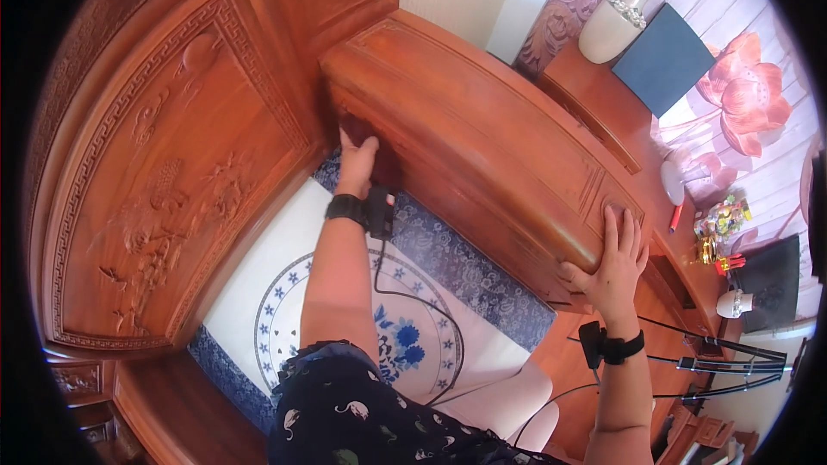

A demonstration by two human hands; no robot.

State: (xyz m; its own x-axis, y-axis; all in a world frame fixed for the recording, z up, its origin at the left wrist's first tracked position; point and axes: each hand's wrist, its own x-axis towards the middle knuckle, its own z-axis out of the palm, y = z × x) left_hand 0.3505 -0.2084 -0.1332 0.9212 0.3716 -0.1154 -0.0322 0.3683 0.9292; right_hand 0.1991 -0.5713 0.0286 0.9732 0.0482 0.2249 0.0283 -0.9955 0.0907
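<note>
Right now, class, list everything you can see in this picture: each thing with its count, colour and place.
Armrest: one, reddish-brown wood, centre, running toward the right.
Carved backrest panel: one, reddish-brown, left.
Seat cushion: one, white with blue floral pattern, lower centre.
Vase: one, white, upper right on a side table.
Board: one, dark blue, beside the vase.
Lotus picture: one, pink, right wall.
Left hand: one, at the armrest's inner end, black wrist strap with cable.
Right hand: one, flat on the armrest's outer end, black wrist strap.
</note>
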